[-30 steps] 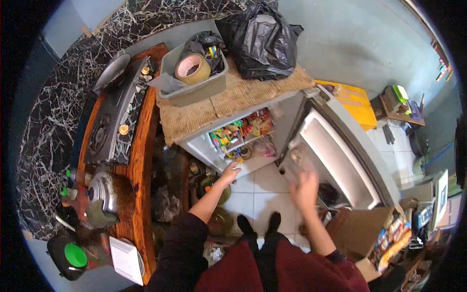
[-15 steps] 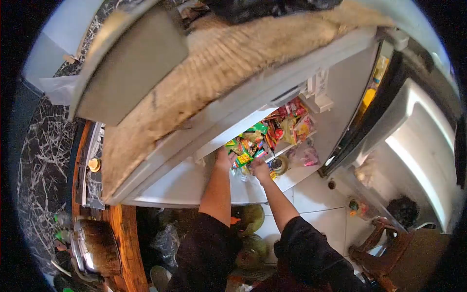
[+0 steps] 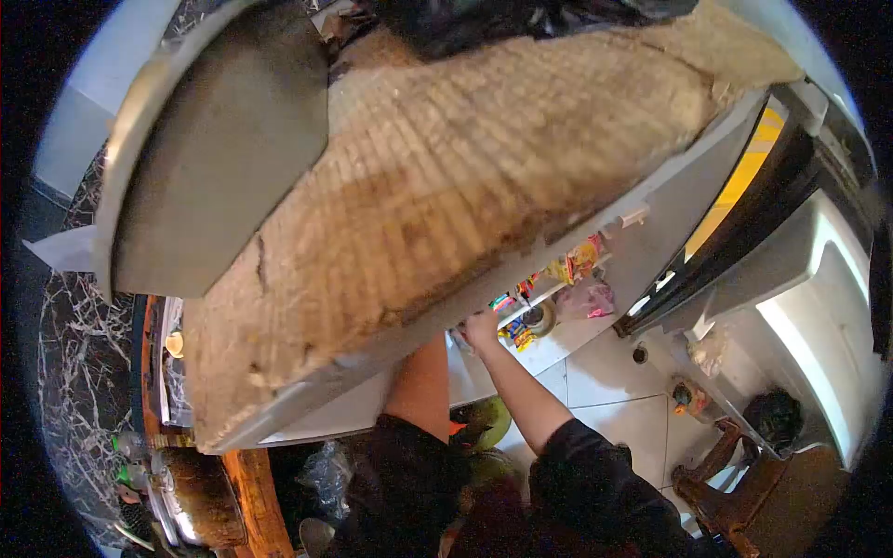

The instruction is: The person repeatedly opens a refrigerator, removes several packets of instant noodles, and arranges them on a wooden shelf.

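I judge the packets (image 3: 586,257) in the fridge (image 3: 666,216), just beyond and right of my right hand (image 3: 481,329), light, soft and slippery, best pinched by an edge, though its grip I cannot tell and my left hand is hidden.

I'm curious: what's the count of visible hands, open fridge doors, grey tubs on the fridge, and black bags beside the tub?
Visible hands: 1, the right hand (left hidden behind the fridge's edge)
Open fridge door: 1
Grey tub: 1
Black bag: 1
Total: 4
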### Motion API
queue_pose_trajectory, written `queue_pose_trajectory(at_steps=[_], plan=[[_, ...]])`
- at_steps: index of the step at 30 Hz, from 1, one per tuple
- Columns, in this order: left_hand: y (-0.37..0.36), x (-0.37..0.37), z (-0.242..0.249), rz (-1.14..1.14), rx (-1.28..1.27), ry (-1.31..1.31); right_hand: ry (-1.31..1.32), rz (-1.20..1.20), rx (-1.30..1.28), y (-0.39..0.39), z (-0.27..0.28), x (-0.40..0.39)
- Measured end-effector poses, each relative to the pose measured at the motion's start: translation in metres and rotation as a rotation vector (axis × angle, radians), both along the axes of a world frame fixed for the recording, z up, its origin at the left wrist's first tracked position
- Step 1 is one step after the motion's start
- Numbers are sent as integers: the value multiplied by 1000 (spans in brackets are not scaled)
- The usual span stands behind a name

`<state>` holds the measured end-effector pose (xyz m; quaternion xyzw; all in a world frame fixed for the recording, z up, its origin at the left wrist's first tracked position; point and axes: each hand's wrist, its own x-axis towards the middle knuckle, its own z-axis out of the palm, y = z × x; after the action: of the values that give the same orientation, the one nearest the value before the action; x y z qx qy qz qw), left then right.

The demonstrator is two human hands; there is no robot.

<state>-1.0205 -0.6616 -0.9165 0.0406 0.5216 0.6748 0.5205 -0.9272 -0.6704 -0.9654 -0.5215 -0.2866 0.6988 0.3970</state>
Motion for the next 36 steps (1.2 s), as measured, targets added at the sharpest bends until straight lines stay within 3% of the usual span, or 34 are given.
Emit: queue_pose_trajectory(at_steps=[2,5,7,8,10,12,13,15,16,17,18,19,20,23,24,26,27,29,32,33,35,36], plan=[[-16,34,9,50,71,17,118,-25,-15,-20,18,27],[-66,99,39,147,184,27,-47,-37,165,-65,56,101],[-113,134,59,196,163,-113,-88,46,104,-88,102,169],[-145,143,64,187,123,-330,3,37,164,-100,113,205],[-199,165,79,-168,-59,208,-67,86,310,-119,199,277],[-218,177,134,-276,-81,185,-272,142,420,-126,255,342],[-225,184,185,-166,-89,-131,-300,127,346,-127,296,369],[-237,173,196,-264,76,123,-406,21,542,-130,374,413],[-241,173,223,-250,81,113,-420,-121,573,-126,402,432],[-239,172,257,-240,85,103,-649,-94,723,-117,418,463],[-240,172,288,-250,164,42,-629,-174,816,-112,437,482],[-240,172,311,-260,241,-16,-650,-258,853,-101,444,505],[-236,172,322,-258,284,-70,-472,-323,673,-101,459,518],[-228,169,332,-311,423,-208,-360,-317,641,-78,417,592],[-227,169,335,-349,463,-299,-359,-331,648,-84,420,589],[-225,173,344,-370,490,-414,-73,-348,551,-96,422,580],[-224,174,342,-386,487,-413,-85,-325,561,-98,413,580],[-223,175,335,-387,481,-498,-116,-319,569,-114,416,561],[-220,182,333,-434,437,-593,-397,-363,665,-139,412,520],[-218,185,328,-457,425,-600,-826,-347,724,-163,421,483],[-219,187,319,-565,574,-911,-841,-318,748,-184,427,442],[-220,188,325,-572,535,-834,-883,-324,736,-189,420,426]])
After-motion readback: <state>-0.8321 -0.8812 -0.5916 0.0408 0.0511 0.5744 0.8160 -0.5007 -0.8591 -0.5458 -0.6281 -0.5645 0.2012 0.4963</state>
